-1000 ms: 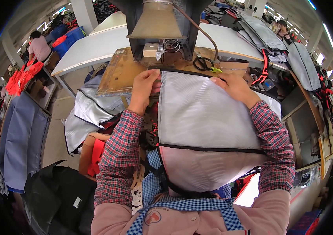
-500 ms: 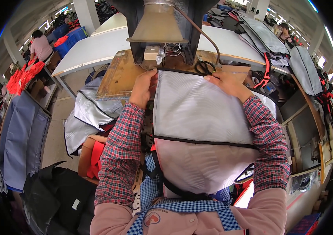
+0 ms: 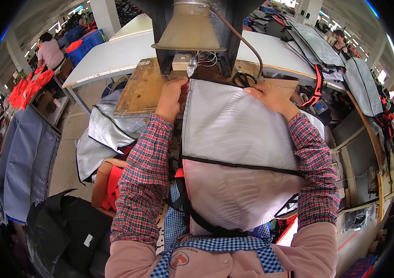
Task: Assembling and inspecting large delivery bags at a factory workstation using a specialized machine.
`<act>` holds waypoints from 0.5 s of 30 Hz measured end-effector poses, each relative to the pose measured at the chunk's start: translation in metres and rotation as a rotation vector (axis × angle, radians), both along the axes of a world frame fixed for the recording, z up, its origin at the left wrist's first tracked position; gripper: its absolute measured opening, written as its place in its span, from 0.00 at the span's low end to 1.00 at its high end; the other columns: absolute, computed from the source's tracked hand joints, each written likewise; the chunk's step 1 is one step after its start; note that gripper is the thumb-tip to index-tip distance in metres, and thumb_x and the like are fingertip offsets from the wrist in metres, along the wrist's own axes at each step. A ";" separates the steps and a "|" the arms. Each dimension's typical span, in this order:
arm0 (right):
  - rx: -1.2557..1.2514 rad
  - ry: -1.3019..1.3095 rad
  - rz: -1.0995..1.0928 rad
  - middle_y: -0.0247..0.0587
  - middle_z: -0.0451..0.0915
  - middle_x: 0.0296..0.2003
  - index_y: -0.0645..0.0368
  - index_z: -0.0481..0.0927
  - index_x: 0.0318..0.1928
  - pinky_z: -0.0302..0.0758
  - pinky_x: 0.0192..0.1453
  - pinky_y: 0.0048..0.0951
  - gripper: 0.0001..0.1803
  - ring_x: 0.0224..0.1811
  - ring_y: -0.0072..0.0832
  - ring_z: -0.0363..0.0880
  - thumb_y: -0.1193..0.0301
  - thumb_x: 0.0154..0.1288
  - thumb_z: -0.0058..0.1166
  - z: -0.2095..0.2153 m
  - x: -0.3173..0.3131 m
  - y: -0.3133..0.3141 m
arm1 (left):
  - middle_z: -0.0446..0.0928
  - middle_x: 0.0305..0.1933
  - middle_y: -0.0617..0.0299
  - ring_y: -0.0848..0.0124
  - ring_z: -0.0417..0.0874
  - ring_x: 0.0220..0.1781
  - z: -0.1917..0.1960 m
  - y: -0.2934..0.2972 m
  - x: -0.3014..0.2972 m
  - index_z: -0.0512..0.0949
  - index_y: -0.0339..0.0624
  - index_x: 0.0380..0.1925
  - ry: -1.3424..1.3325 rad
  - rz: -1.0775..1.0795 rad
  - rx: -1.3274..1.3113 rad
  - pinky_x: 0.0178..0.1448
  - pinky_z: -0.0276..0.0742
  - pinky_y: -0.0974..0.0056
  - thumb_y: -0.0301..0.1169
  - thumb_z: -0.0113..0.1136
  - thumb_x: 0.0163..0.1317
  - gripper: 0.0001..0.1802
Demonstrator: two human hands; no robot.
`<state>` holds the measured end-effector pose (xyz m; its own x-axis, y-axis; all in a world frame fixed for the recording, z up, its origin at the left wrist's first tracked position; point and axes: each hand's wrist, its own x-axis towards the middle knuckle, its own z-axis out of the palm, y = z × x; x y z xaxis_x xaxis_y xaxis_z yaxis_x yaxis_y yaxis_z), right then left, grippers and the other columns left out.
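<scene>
Since the earlier frame, the silver panel [image 3: 241, 125] has slid forward, its near end against the checked apron [image 3: 234, 244] and its far edge past the near edge of the wooden surface [image 3: 139, 90]. The left hand [image 3: 173, 96] is clamped on the panel's far left corner, the right hand [image 3: 273, 96] on its far edge toward the right, beneath the beige cone-shaped shade [image 3: 187, 31].

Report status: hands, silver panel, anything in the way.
Left hand holding silver panel, far left corner; right hand gripping far edge. Brown cardboard beyond right hand.
</scene>
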<state>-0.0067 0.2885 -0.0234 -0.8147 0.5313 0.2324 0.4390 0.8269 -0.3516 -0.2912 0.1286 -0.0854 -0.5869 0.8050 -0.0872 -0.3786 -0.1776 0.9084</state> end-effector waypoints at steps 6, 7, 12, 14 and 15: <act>0.037 0.014 0.020 0.58 0.79 0.28 0.64 0.81 0.32 0.73 0.39 0.44 0.31 0.33 0.52 0.78 0.44 0.68 0.48 -0.004 0.000 0.005 | 0.77 0.29 0.69 0.75 0.76 0.30 0.011 -0.006 0.002 0.78 0.45 0.34 -0.013 0.056 0.001 0.32 0.72 0.67 0.35 0.58 0.63 0.06; 0.024 0.023 0.021 0.58 0.79 0.28 0.65 0.81 0.33 0.73 0.39 0.44 0.31 0.33 0.52 0.78 0.44 0.68 0.48 -0.003 0.002 0.003 | 0.77 0.30 0.68 0.73 0.78 0.31 0.016 -0.009 0.004 0.77 0.44 0.35 -0.034 0.097 0.000 0.32 0.75 0.66 0.35 0.57 0.64 0.07; -0.055 0.067 -0.001 0.44 0.76 0.26 0.66 0.80 0.37 0.71 0.40 0.32 0.30 0.31 0.31 0.74 0.46 0.71 0.47 -0.008 0.019 0.015 | 0.75 0.33 0.65 0.70 0.80 0.34 0.028 -0.030 -0.009 0.75 0.42 0.38 -0.055 0.156 0.065 0.33 0.79 0.65 0.36 0.55 0.67 0.09; -0.038 0.023 -0.086 0.42 0.75 0.25 0.66 0.80 0.37 0.71 0.38 0.31 0.30 0.29 0.28 0.72 0.46 0.70 0.47 -0.009 0.028 0.024 | 0.74 0.33 0.65 0.70 0.80 0.35 0.021 -0.039 -0.013 0.75 0.43 0.38 -0.065 0.167 0.074 0.33 0.79 0.65 0.36 0.55 0.67 0.09; -0.041 0.028 -0.076 0.42 0.75 0.25 0.66 0.80 0.37 0.71 0.38 0.31 0.30 0.29 0.28 0.72 0.46 0.70 0.47 -0.004 0.024 0.017 | 0.74 0.33 0.65 0.69 0.80 0.35 0.014 -0.052 -0.023 0.75 0.43 0.38 -0.073 0.197 0.065 0.34 0.79 0.65 0.36 0.56 0.67 0.09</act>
<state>0.0175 0.3056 -0.0277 -0.7648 0.6012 0.2313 0.4896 0.7759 -0.3979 -0.3137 0.0761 -0.0718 -0.7274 0.6807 -0.0867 -0.3950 -0.3120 0.8641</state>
